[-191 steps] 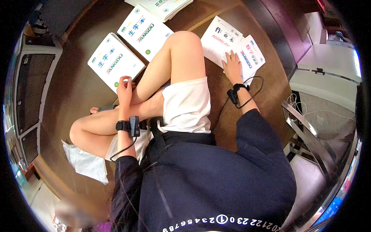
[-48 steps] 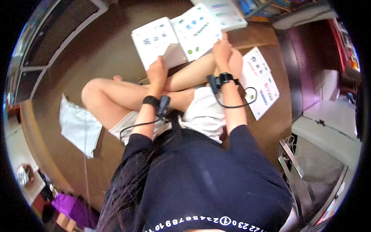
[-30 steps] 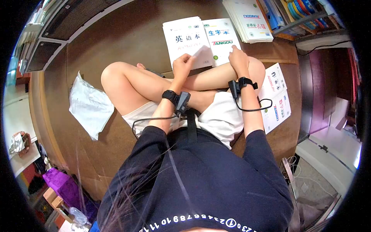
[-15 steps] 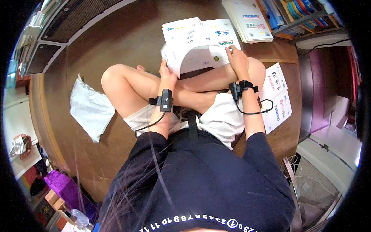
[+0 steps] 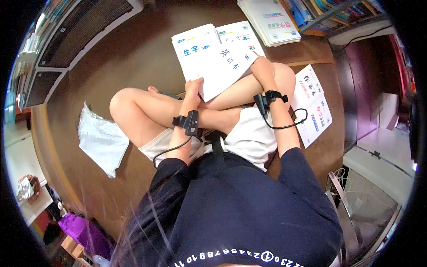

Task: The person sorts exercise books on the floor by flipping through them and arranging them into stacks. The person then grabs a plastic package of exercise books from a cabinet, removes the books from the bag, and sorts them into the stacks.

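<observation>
In the middle of the head view, a white exercise book (image 5: 222,73) with blue characters lies slanted over my crossed legs. My left hand (image 5: 192,92) is closed on its lower left edge. At its right corner, my right hand (image 5: 262,69) is closed with thumb and fingers on the edge. Just beyond, partly covered by it, lies a second white exercise book (image 5: 189,40) with blue characters. Beside that one is another exercise book (image 5: 235,32) with some green print, also partly hidden.
A thick stack of exercise books (image 5: 269,20) sits at the far right near a bookshelf (image 5: 329,22). Two more exercise books (image 5: 313,122) overlap beside my right knee. A clear plastic bag (image 5: 104,142) lies left of my left knee on the brown surface (image 5: 89,71).
The curled white book between my hands is now flatter and slanted, its cover characters showing. My right hand has gone from the green-lettered book to this book's corner. The view has shifted slightly.
</observation>
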Available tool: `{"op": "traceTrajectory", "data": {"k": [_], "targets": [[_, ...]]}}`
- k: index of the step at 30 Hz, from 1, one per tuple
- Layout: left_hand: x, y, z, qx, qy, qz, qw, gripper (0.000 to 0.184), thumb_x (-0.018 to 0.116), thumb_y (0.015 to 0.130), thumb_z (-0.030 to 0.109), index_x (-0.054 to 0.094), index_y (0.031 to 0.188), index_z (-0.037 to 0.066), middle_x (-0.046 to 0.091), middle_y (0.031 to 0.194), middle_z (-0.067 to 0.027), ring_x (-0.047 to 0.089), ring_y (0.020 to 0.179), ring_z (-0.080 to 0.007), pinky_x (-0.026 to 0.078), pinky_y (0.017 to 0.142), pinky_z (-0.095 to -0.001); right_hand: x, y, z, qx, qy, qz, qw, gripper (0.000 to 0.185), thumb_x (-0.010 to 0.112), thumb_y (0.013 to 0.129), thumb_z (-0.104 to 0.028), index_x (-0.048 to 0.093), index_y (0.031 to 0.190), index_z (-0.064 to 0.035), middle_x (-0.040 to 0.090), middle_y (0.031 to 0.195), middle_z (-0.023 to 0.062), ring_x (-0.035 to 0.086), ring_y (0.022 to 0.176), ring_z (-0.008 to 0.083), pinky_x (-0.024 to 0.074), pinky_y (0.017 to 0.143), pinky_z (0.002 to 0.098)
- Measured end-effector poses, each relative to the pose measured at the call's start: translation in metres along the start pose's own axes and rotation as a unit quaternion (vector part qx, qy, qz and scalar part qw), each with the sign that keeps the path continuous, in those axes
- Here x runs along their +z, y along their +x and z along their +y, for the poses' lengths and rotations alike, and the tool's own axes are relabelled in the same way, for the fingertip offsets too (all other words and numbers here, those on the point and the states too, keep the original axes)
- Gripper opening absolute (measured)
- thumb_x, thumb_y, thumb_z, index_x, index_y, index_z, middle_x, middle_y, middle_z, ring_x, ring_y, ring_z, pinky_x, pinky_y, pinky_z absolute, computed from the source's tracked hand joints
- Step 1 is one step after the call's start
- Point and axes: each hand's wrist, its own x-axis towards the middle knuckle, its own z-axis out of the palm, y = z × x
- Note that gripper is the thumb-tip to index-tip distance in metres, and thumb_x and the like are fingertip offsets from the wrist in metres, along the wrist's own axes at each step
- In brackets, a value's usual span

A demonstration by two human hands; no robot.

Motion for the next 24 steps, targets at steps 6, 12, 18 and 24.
{"op": "traceTrajectory", "data": {"k": [6, 12, 18, 24], "targets": [[0.009, -0.015, 0.002, 0.085, 0.093, 0.021, 0.992, 0.033, 0.052, 0.086, 0.002, 0.051, 0.118, -0.006, 0.061, 0.110, -0.0169, 0.060, 0.096, -0.0283, 0.048, 0.080, -0.0364, -0.004, -0.004, 0.000, 0.053, 0.242, 0.167, 0.954, 0.023, 0.044, 0.089, -0.018, 0.060, 0.103, -0.0106, 0.065, 0.079, 0.0161, 0.063, 0.073, 0.0343, 0.0495, 0.066, 0.0412], [0.012, -0.047, 0.010, 0.432, 0.355, 0.079, 0.825, 0.034, 0.050, 0.084, 0.002, 0.059, 0.116, 0.006, 0.064, 0.097, -0.0228, 0.065, 0.081, -0.0355, 0.050, 0.069, -0.0391, 0.001, -0.036, 0.000, 0.054, 0.503, 0.161, 0.847, 0.020, 0.042, 0.096, -0.016, 0.056, 0.090, -0.0040, 0.060, 0.071, 0.0052, 0.056, 0.060, 0.0082, 0.0425, 0.051, 0.0225], [0.051, -0.117, 0.011, 0.626, 0.426, -0.081, 0.647, 0.044, 0.054, 0.070, -0.003, 0.061, 0.113, 0.004, 0.066, 0.100, -0.0155, 0.066, 0.085, -0.0284, 0.053, 0.074, -0.0369, 0.001, -0.142, -0.043, -0.073, 0.516, 0.007, 0.853, 0.041, 0.054, 0.092, -0.021, 0.044, 0.125, 0.0012, 0.059, 0.109, 0.0113, 0.056, 0.096, 0.0171, 0.0462, 0.082, 0.0296], [0.071, -0.137, -0.032, 0.640, 0.483, -0.246, 0.544, 0.040, 0.064, 0.070, 0.006, 0.061, 0.110, 0.004, 0.062, 0.112, -0.0126, 0.062, 0.098, -0.0247, 0.051, 0.080, -0.0340, -0.004, -0.168, -0.010, 0.122, 0.542, 0.130, 0.821, 0.038, 0.055, 0.090, -0.014, 0.048, 0.120, 0.0090, 0.055, 0.120, 0.0165, 0.051, 0.110, 0.0218, 0.0387, 0.095, 0.0321]]}}
